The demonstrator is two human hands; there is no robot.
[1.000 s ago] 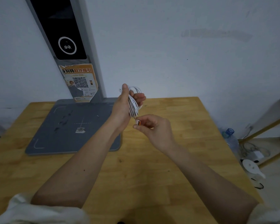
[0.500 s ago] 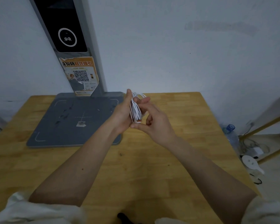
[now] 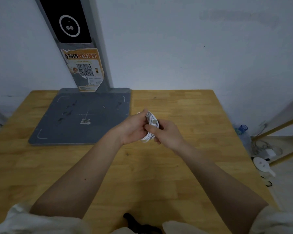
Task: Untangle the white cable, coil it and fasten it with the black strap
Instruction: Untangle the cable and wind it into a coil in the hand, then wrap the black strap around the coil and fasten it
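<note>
Above the desk, the left hand gripped the coiled white cable while the right hand pinched its plug end; light and springy, it probably needed holding across the loops.

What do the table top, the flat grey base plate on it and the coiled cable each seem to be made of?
Table top: wood, probably jointed strips, with visible grain and a matt yellow finish. Grey base plate: likely painted metal or plastic; flat, scuffed, with white markings. White cable: smooth plastic sheath, slightly glossy.
</note>
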